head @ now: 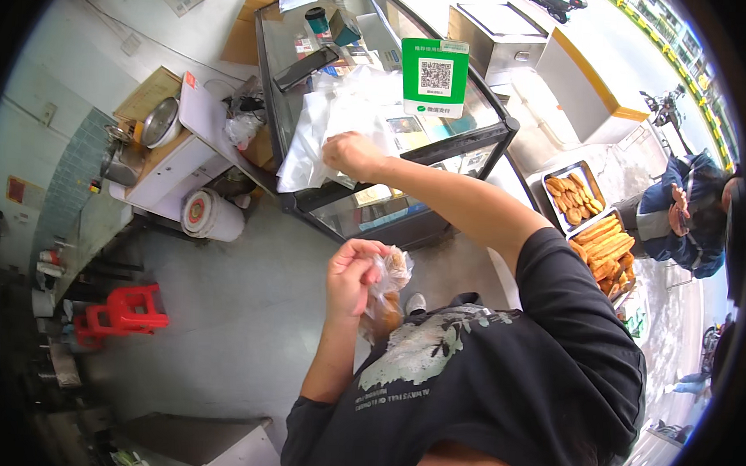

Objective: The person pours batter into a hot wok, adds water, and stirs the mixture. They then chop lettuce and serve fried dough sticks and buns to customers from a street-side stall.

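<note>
My left hand (354,275) grips the neck of a clear plastic bag (380,282) in front of my chest. Browned food pieces show through the film, partly hidden by the hand and shirt. Out ahead, my right hand (354,156) reaches over a glass display case (506,123), its fingers curled on the pile of thin white plastic bags (315,132) and pinching the film. A green stand-up sign (435,78) with a printed code stands just right of the pile. Beyond the bags lies a dark smartphone (306,68).
Trays of fried dough sticks (604,241) and flat fried pieces (574,197) stand at right, with a person (675,213) beyond. A steel box (500,43) is at the upper right. To the left are a white bucket (213,215), red plastic stools (123,313) and a cabinet (165,170) holding bowls.
</note>
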The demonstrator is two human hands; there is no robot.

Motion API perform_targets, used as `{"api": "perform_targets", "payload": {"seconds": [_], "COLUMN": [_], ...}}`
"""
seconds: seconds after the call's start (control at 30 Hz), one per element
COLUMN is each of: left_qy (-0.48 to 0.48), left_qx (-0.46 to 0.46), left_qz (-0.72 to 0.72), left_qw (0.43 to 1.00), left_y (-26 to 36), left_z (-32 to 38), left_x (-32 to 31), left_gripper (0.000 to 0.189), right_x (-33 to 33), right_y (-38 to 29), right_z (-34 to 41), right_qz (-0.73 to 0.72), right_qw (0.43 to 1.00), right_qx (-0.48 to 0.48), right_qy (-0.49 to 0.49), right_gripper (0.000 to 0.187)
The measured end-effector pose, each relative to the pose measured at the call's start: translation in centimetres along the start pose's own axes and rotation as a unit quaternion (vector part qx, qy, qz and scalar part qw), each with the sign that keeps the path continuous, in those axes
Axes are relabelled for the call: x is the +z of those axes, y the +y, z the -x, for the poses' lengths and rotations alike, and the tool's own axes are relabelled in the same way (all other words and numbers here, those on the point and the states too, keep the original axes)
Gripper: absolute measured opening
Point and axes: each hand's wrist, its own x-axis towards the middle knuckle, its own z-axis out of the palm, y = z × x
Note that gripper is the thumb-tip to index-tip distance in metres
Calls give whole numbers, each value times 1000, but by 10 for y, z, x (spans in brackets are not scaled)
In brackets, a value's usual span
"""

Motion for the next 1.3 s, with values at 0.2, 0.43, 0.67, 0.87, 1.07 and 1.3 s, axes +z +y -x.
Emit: {"api": "perform_targets", "payload": {"seconds": [0.2, 0.43, 0.67, 0.87, 1.07, 1.3], "left_qy": [-2, -95, -131, -268, -48, 36], "left_qx": [-14, -85, -24, -54, -130, -42], "left_qz": [128, 266, 270, 338, 294, 289], "left_qw": [992, 955, 953, 900, 946, 956], "left_y": [5, 10, 11, 28, 58, 32], "left_z": [-46, -175, -258, -283, -251, -160], "left_x": [29, 52, 30, 11, 28, 50], "left_gripper": [36, 50, 44, 43, 89, 101], "right_x": [-85, -144, -183, -241, -291, -301], "right_y": [20, 9, -17, -15, -19, -51], "right_z": [3, 51, 119, 197, 286, 379], "right_qz": [-371, -441, -417, -641, -582, -613], "right_qw": [911, 877, 900, 675, 630, 585], "right_qx": [169, 188, 66, 27, 65, 22], "right_qy": [62, 23, 109, 364, 511, 530], "right_gripper": [38, 30, 31, 44, 39, 37]}}
